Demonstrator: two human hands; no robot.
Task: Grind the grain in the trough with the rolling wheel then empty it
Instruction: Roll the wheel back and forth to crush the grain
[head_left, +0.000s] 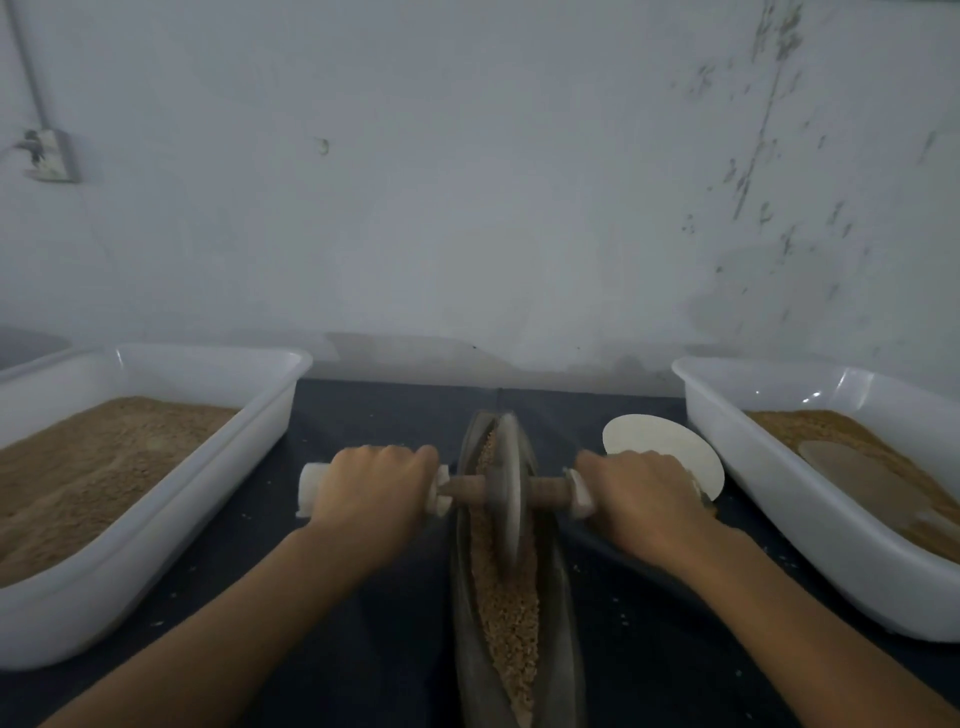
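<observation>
Head camera view, looking down at a dark tabletop (363, 415) set against a pale, scuffed wall (467, 182). At the centre lies a long, narrow, boat-shaped trough (563, 623), running from the near edge away toward the wall. It holds a line of tan grain (506, 608) along its channel. A grey rolling wheel (508, 493) stands upright on its edge inside the trough, toward the far half, sitting in the grain. A wooden axle (548, 492) passes through the wheel's middle and sticks out to both sides, its ends wrapped in white padding.

The left hand (366, 491) curls its fingers tightly round the padded left handle. The right hand (641, 493) wraps round the padded right handle the same way. Both forearms reach in from the bottom corners.

Just behind the right hand, a pale round disc (660, 441) lies on the table. To the left stands a white plastic tub (171, 519) filled with light tan grain. To the right stands a second white tub (779, 519) holding darker grain and a brown flat patch. A small fitting (49, 156) is fixed on the wall at far left.
</observation>
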